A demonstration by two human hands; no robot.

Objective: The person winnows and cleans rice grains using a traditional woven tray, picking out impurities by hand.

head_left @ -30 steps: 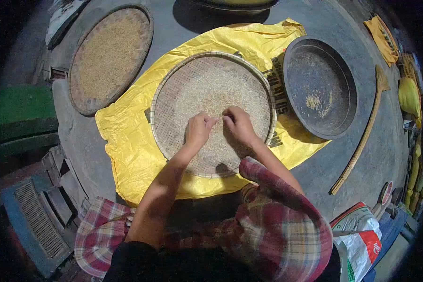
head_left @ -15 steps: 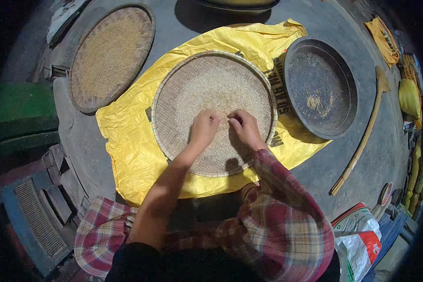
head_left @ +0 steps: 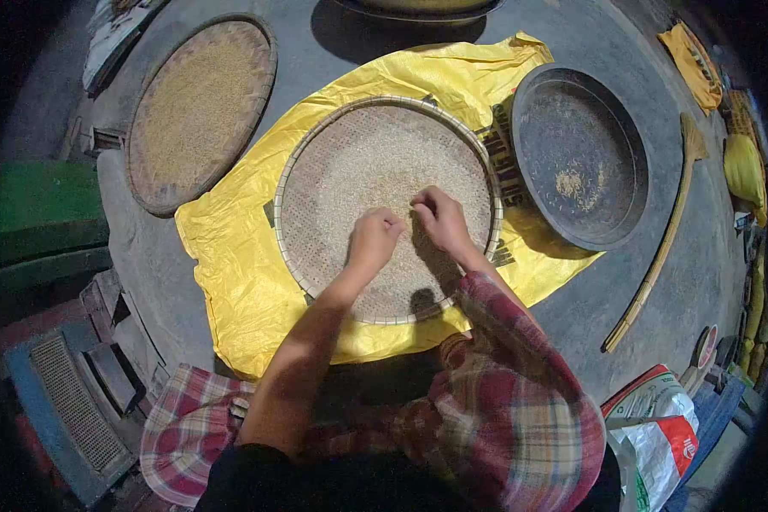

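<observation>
A round woven bamboo tray (head_left: 299, 218) holds a spread layer of pale grain (head_left: 384, 171), thickest around its middle. Low over that grain, my left hand (head_left: 374, 242) has its thumb and fingers pinched together. My right hand (head_left: 443, 224) is beside it, slightly farther from me, with fingers curled in toward the thumb. Whatever either pinch holds is too small to make out. Under the tray lies a yellow plastic sack (head_left: 239, 282) with dark printing. A dark round basin (head_left: 563, 128) to the right contains a small heap of husky grain (head_left: 569, 183).
Another woven tray (head_left: 256, 119), with golden grain, lies at the upper left. A straw broom (head_left: 657, 256) rests on the concrete floor (head_left: 584, 303) at the right. Part of a large round vessel (head_left: 427, 10) shows at the top. Printed bags (head_left: 657, 435) stand at the lower right.
My right hand has moved a little forward, away from me, and the gap between the hands has widened. My left hand has shifted slightly toward me.
</observation>
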